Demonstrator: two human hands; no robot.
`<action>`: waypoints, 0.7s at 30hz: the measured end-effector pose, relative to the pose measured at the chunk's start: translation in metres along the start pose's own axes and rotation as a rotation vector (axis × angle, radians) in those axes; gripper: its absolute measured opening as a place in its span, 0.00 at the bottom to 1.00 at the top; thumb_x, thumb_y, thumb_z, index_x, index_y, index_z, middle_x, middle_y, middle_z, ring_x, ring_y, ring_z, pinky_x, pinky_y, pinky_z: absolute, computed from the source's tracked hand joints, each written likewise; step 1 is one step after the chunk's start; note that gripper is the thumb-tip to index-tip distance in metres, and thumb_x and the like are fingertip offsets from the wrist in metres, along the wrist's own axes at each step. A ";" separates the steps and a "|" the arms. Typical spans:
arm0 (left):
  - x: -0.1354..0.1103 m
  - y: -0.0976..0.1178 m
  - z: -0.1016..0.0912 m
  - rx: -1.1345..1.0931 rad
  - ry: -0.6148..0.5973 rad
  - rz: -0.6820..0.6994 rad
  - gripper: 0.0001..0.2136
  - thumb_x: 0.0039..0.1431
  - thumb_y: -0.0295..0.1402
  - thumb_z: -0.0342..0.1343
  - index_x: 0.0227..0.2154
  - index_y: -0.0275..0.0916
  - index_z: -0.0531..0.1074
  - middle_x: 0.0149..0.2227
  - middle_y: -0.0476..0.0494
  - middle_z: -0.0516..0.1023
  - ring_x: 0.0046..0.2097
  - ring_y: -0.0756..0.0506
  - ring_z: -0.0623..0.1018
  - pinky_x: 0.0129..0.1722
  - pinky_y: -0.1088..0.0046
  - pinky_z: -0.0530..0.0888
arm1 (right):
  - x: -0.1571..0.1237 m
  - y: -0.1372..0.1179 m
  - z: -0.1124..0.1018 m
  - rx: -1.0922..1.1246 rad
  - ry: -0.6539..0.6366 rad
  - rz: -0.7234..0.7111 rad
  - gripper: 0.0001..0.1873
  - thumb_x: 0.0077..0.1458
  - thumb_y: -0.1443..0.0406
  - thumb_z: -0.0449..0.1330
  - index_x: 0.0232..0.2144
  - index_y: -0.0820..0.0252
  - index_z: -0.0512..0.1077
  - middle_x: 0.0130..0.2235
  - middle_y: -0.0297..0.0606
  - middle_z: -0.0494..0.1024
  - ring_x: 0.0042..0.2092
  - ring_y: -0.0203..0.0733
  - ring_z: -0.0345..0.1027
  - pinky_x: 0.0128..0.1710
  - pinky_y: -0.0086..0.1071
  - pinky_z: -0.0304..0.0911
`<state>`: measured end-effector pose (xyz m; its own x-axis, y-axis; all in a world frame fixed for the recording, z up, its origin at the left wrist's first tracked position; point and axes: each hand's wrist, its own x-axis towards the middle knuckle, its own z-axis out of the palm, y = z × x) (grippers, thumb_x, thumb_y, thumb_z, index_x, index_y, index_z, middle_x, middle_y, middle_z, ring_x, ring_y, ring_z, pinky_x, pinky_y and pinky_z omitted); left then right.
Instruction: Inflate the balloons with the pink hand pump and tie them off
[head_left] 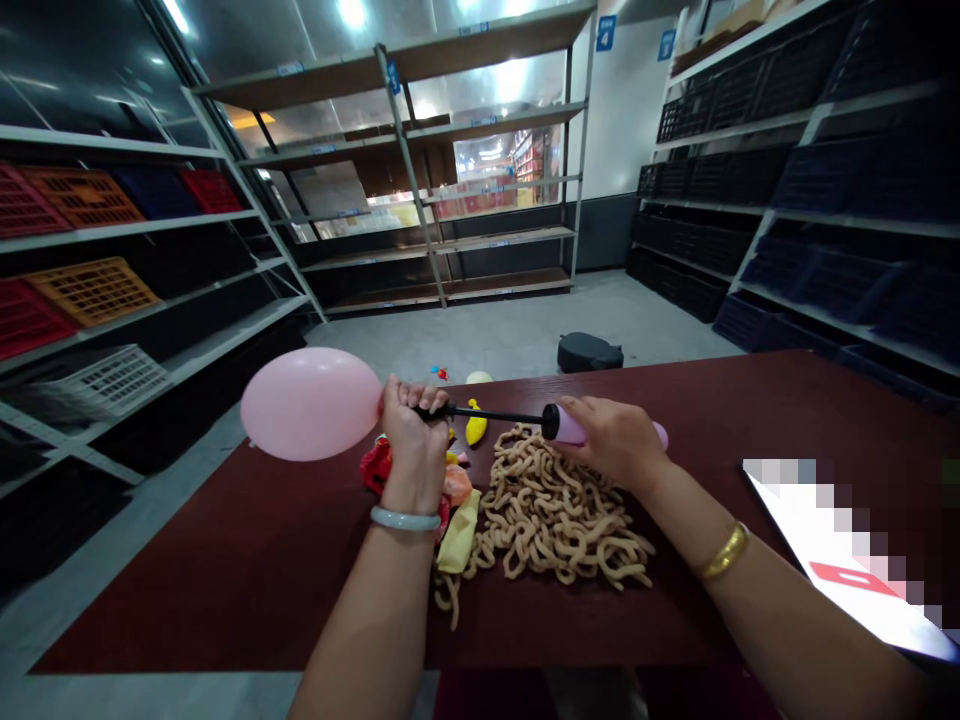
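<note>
A hand balloon pump stretches between my two hands over the table, with its thin black rod drawn out. My left hand is closed around the pump's black end and the neck of a pink balloon. The balloon is swollen and sticks out to the left. My right hand wraps the pump's lilac barrel. Below the rod lies a pile of tan, curly cord-like pieces. By my left wrist are limp balloons: a pale yellow one, an orange one and a red one.
A small yellow balloon lies beyond the pile on the dark red table. At the right is a lit screen, partly pixelated. On the floor behind sits a dark object. Shelves with crates stand around the room.
</note>
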<state>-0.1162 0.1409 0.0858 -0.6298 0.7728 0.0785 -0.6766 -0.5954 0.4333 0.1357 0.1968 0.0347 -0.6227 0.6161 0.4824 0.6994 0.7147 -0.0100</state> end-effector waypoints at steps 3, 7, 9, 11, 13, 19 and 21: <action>-0.012 -0.023 0.002 -0.010 -0.015 -0.045 0.18 0.60 0.32 0.50 0.20 0.39 0.48 0.15 0.58 0.51 0.16 0.56 0.54 0.19 0.77 0.54 | -0.001 -0.008 0.000 -0.006 0.007 0.001 0.30 0.55 0.45 0.52 0.52 0.58 0.65 0.40 0.43 0.76 0.39 0.46 0.69 0.34 0.34 0.55; -0.039 -0.058 0.007 0.001 -0.070 -0.155 0.19 0.58 0.35 0.54 0.19 0.39 0.50 0.15 0.57 0.52 0.17 0.56 0.57 0.20 0.77 0.56 | -0.001 -0.023 -0.001 0.015 0.017 -0.004 0.29 0.54 0.46 0.53 0.51 0.57 0.66 0.38 0.43 0.76 0.38 0.45 0.69 0.34 0.33 0.55; -0.051 -0.070 0.008 0.030 -0.095 -0.198 0.19 0.57 0.36 0.55 0.18 0.38 0.52 0.16 0.57 0.53 0.18 0.55 0.59 0.21 0.76 0.58 | -0.001 -0.028 -0.001 0.027 0.019 -0.008 0.28 0.54 0.47 0.53 0.51 0.57 0.66 0.38 0.43 0.76 0.38 0.45 0.69 0.34 0.33 0.55; -0.057 -0.075 0.010 0.052 -0.101 -0.204 0.20 0.57 0.37 0.56 0.18 0.38 0.52 0.16 0.56 0.54 0.18 0.55 0.59 0.21 0.76 0.59 | -0.001 -0.030 -0.001 0.045 0.019 -0.018 0.29 0.55 0.46 0.52 0.51 0.58 0.66 0.38 0.43 0.77 0.38 0.45 0.69 0.35 0.33 0.56; -0.056 -0.073 0.010 0.074 -0.097 -0.178 0.19 0.57 0.37 0.56 0.18 0.38 0.52 0.16 0.56 0.54 0.17 0.55 0.58 0.20 0.76 0.58 | 0.000 -0.031 0.000 0.064 0.019 -0.030 0.30 0.56 0.45 0.50 0.51 0.58 0.66 0.39 0.45 0.77 0.39 0.46 0.70 0.35 0.33 0.57; -0.023 -0.026 0.008 0.077 -0.046 -0.080 0.20 0.59 0.36 0.53 0.18 0.39 0.49 0.14 0.56 0.50 0.16 0.55 0.55 0.18 0.76 0.53 | 0.003 -0.017 0.005 0.078 0.016 -0.029 0.32 0.54 0.43 0.50 0.51 0.57 0.66 0.40 0.43 0.77 0.39 0.46 0.71 0.36 0.35 0.60; -0.013 -0.008 0.006 0.054 -0.045 -0.021 0.19 0.60 0.35 0.51 0.18 0.39 0.48 0.14 0.56 0.49 0.15 0.55 0.54 0.18 0.76 0.54 | 0.002 -0.008 0.005 0.078 0.028 -0.033 0.32 0.54 0.43 0.51 0.52 0.57 0.66 0.42 0.43 0.77 0.40 0.47 0.71 0.37 0.36 0.61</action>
<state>-0.1004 0.1369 0.0864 -0.5975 0.7945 0.1085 -0.6668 -0.5675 0.4831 0.1268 0.1936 0.0309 -0.6342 0.5831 0.5077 0.6485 0.7587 -0.0614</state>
